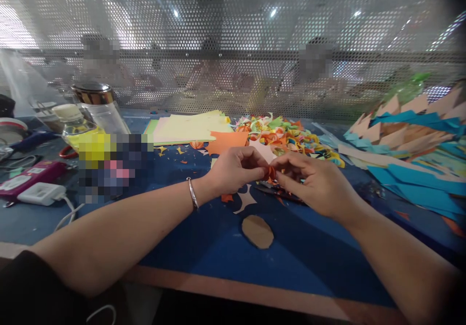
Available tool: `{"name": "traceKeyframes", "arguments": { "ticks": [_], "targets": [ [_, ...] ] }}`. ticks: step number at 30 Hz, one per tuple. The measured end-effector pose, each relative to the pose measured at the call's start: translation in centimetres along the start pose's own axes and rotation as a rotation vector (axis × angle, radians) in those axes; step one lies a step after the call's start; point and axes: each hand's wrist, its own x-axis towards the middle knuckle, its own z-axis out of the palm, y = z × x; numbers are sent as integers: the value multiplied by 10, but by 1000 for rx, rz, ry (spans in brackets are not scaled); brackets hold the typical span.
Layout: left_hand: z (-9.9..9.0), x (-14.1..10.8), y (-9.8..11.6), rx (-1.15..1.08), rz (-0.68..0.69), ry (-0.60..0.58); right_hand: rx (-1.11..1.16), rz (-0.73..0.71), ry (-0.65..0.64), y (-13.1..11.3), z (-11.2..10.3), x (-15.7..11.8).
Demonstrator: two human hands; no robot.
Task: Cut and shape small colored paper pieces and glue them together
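Observation:
Both hands meet over the middle of the blue table, pinching a small folded piece of orange paper point(270, 172) between them. My left hand point(235, 169), with a silver bracelet at its wrist, grips the paper's left side with thumb and finger. My right hand point(315, 181) closes on its right side. Below them lies an oval piece of brown cardboard point(257, 231). A curved white paper offcut point(246, 199) rests just under my left hand. Behind the fingers are a cut orange sheet point(227, 143) and a pale pink paper piece point(262, 149).
Colourful paper curls point(287, 133) are heaped beyond my hands, beside stacked yellow sheets point(192, 128). Blue and peach pointed paper strips point(411, 126) pile up at right. A glass jar point(104, 109), a bottle point(73, 126) and a purple power strip point(32, 179) stand left. A perforated metal screen point(233, 33) closes the back.

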Motion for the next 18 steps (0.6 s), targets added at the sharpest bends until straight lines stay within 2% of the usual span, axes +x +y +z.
{"name": "traceKeyframes", "arguments": {
  "ticks": [5, 11, 18],
  "targets": [
    [-1, -1, 4, -24, -31, -8, -11, 15, 8, -1, -1, 0],
    [-2, -1, 3, -122, -57, 37, -40, 17, 88, 3, -2, -2],
    [-2, 0, 5, -101, -146, 82, -58, 30, 52, 3, -2, -2]
  ]
}}
